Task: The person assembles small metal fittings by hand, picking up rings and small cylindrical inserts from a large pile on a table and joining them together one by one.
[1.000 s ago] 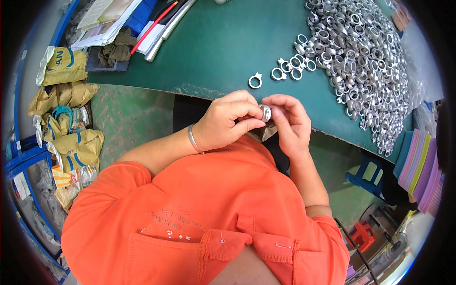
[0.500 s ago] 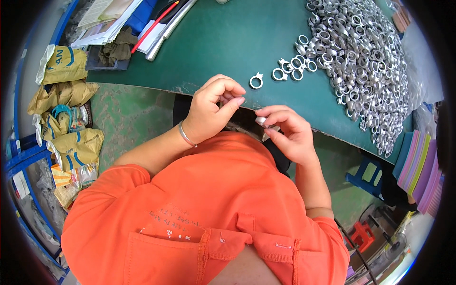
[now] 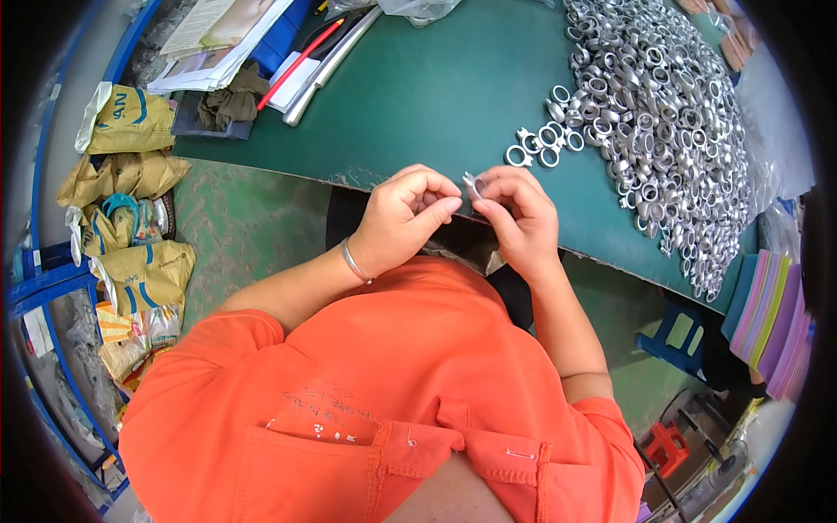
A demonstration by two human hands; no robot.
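Bin (image 3: 188, 120) holds cloth (image 3: 232, 105); ring (image 3: 473, 184) between hands (image 3: 523, 218).

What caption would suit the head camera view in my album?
A right hand holds a metal ring near the left hand, beside a green table bearing a heap of similar rings.

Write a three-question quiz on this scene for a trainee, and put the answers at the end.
1. Multiple choice: which hand has a metal ring in its fingers?
A. the left hand
B. the right hand
C. neither hand
2. True or false: the big pile of rings lies on the left side of the green table.
3. Fill in the gap: around the left wrist is a silver-coloured ____.

Key
1. B.
2. False; it lies on the right side.
3. Bracelet.
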